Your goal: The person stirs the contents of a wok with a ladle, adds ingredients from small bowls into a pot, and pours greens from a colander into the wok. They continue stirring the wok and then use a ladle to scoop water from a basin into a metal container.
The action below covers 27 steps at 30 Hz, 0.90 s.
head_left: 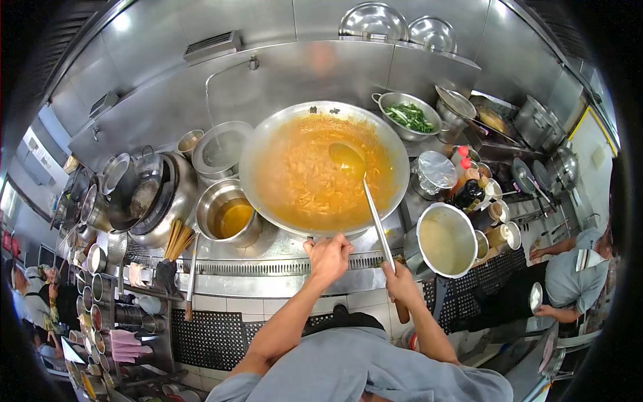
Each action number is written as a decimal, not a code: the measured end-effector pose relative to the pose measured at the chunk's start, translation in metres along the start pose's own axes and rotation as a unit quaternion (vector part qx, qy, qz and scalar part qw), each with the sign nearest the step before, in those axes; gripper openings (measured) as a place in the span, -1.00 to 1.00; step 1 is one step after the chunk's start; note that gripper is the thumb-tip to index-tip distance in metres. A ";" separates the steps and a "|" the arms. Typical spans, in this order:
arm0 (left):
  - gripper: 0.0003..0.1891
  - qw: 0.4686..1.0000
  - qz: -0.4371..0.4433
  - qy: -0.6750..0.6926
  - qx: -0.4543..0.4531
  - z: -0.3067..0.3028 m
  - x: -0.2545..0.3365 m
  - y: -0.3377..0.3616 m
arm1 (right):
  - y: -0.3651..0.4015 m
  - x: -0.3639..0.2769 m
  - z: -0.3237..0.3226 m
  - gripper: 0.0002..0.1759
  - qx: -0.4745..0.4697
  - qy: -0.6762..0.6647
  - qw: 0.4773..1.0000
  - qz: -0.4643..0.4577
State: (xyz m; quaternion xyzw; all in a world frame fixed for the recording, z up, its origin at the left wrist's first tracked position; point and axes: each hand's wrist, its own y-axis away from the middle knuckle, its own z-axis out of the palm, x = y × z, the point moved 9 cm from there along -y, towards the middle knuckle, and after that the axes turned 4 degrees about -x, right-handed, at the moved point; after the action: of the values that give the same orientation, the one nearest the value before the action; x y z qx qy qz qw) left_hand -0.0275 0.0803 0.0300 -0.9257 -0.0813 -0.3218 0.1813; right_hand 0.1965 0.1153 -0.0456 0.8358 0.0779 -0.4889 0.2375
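At the bottom of the frame, a cook in a grey shirt (pixel 328 372) is leaning toward a steel counter. Just right of bottom center, the right hand (pixel 400 283) is wrapping its fingers around the handle of a long ladle (pixel 380 228). Below the middle, the left hand (pixel 329 259) is curling its fingers closed at the near rim of a wide wok (pixel 250 191); whether they are pinching the rim is hard to tell. On either side, a pot of amber liquid (pixel 234 218) is sitting at center left and a pot of pale liquid (pixel 445 242) at center right. The wok is filling mid-frame with orange sauce (pixel 305 167) and chopped pieces, and the ladle's bowl is dipping into its right half. Beyond, a colander of greens (pixel 410 117) is standing upper right, while two round lids (pixel 374 21) are leaning high against the wall. At the lower right edge, a co-worker (pixel 569 275) is holding a small metal bowl (pixel 536 297).
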 end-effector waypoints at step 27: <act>-0.84 0.981 0.057 0.185 -0.011 -0.067 -0.009 0.062 | 0.050 -0.077 0.023 -0.48 -0.190 -0.319 0.928 -0.015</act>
State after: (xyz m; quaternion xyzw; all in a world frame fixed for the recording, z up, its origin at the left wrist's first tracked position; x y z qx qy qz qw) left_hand -0.0563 -0.0029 0.0560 -0.8553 0.0098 -0.4775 0.2011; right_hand 0.1568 0.0687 0.0268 0.5737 0.1020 -0.7093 0.3967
